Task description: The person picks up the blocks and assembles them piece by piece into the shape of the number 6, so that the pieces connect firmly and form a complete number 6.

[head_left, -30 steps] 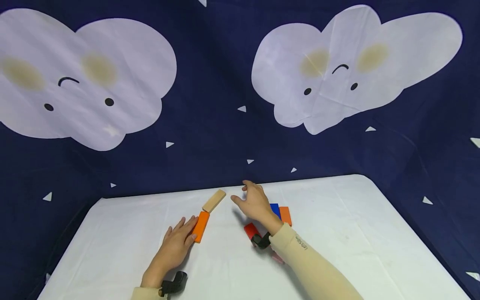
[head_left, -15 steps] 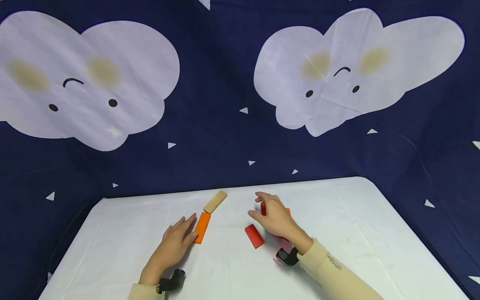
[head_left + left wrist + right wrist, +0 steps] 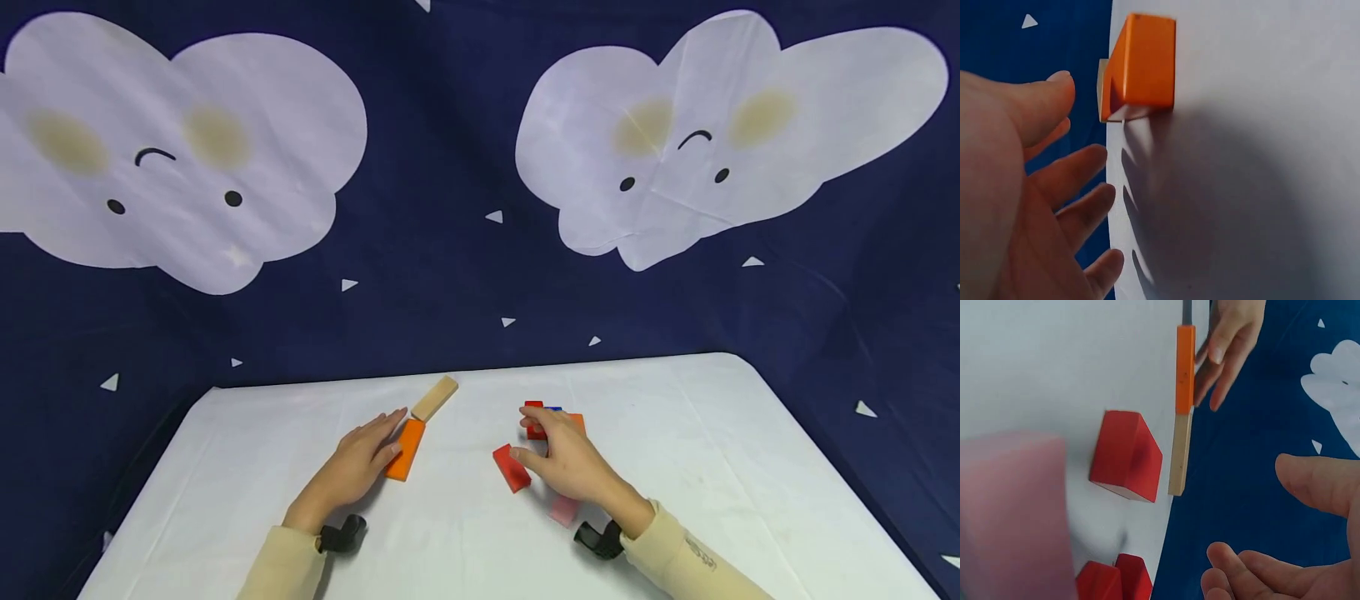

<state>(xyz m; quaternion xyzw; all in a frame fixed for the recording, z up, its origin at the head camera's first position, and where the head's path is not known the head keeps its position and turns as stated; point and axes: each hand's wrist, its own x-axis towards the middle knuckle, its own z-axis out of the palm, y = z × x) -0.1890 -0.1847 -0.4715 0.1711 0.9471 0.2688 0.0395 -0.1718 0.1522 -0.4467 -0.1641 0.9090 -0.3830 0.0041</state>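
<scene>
In the head view my left hand (image 3: 352, 467) is at the left side of an orange block (image 3: 406, 450), fingers loosely extended. In the left wrist view a gap shows between my fingers and the orange block (image 3: 1150, 60). A plain wooden block (image 3: 435, 398) lies end to end with it, at an angle. My right hand (image 3: 570, 462) hovers over a group of blocks, thumb and fingers apart with nothing between them. Near its thumb lies a red block (image 3: 512, 468); another red block (image 3: 534, 408) is by its fingertips. The right hand partly hides this group.
Around the right hand are a blue block (image 3: 553, 409), a second orange block (image 3: 578, 421) and a pink block (image 3: 564, 510). The white table (image 3: 697, 417) ends at a dark blue cloth (image 3: 427, 208) printed with clouds. Each wrist wears a black camera.
My right hand has drawn back from the far middle, moving right and nearer to me over the blocks. The left hand stays beside the orange block. The head view has shifted slightly.
</scene>
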